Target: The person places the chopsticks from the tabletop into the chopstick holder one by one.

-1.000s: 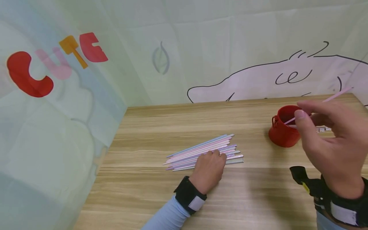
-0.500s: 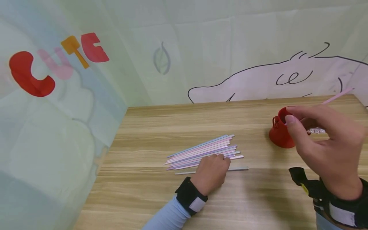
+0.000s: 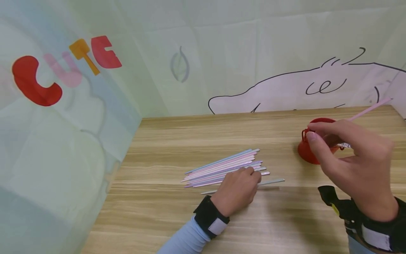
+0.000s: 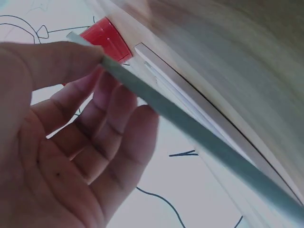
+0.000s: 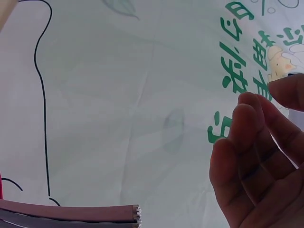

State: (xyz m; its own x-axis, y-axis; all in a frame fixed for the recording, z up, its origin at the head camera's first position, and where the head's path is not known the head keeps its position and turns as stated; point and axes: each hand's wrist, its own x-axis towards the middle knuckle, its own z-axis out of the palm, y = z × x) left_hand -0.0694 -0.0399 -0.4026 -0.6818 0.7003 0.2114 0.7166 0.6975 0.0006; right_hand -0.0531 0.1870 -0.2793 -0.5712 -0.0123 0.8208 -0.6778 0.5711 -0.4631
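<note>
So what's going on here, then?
Someone is handling thin, pastel-coloured sticks at a wooden table. Their left hand pinches a grey-green stick near one end, beside a loose pile of sticks. Their right hand partly hides a small red bucket from the head camera, with nothing visible between its fingertips. A pink stick slants up behind that hand; its lower end is hidden.

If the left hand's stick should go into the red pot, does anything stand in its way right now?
Maybe the right hand: in the head view it hides part of the pot and its opening. Nothing else visible lies between pot and stick.
</note>
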